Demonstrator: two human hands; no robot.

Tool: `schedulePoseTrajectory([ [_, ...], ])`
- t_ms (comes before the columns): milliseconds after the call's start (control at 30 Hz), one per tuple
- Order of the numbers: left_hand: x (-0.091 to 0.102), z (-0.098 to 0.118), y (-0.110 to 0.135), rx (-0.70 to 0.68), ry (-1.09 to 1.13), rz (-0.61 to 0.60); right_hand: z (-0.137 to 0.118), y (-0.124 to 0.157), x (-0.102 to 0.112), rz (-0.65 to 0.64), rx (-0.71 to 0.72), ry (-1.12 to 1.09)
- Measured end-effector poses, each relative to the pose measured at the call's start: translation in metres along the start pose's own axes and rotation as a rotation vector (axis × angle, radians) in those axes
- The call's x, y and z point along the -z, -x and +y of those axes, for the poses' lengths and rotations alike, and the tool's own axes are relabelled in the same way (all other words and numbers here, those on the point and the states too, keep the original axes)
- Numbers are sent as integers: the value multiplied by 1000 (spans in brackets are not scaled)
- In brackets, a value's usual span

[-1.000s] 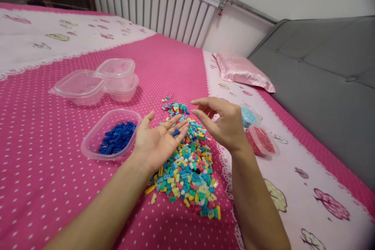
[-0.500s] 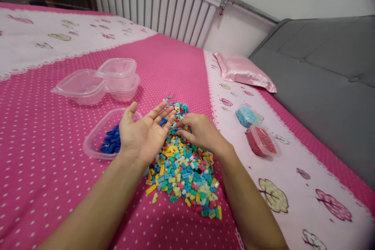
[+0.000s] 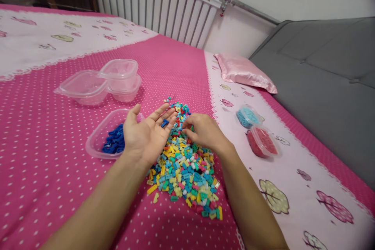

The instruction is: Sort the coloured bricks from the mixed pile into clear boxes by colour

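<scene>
My left hand is palm up with its fingers stretched out, and a few dark blue toy bricks rest on the fingers. Over the upper part of a pile of mixed toy bricks, my right hand has thumb and fingertips drawn together in a pinch. Whatever may be between them is too small to make out. The pile holds yellow, teal, green, pink and red pieces. Just left of my left hand stands a clear plastic tub with dark blue bricks in it, partly hidden by that hand.
Clear tubs stand farther back on the left, some stacked. To the right lie a lidded tub of light blue bricks and one of red bricks. A pink pillow rests by the grey headboard; a radiator lines the wall.
My right hand has shifted slightly right, and its thumb and fingertips have come closer together. My left hand stays palm up with the blue bricks. The view has moved slightly.
</scene>
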State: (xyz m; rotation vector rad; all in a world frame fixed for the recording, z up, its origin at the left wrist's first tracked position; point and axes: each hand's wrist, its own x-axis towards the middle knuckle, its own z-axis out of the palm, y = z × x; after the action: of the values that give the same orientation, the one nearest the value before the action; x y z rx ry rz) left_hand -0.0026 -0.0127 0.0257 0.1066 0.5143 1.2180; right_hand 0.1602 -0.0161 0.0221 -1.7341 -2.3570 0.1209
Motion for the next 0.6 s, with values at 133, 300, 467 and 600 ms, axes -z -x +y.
schedulePoseTrajectory([
  [133,0,-3,0,2,-18,14,3,3,10,128,-53,-26],
  [300,-1,-12,3,103,-28,18,3,7,20,400,-52,-139],
  [467,1,-19,4,220,-28,-21,-5,15,29,646,-29,-209],
  [600,5,-20,2,272,-27,-65,-12,20,36,778,-10,-234],
])
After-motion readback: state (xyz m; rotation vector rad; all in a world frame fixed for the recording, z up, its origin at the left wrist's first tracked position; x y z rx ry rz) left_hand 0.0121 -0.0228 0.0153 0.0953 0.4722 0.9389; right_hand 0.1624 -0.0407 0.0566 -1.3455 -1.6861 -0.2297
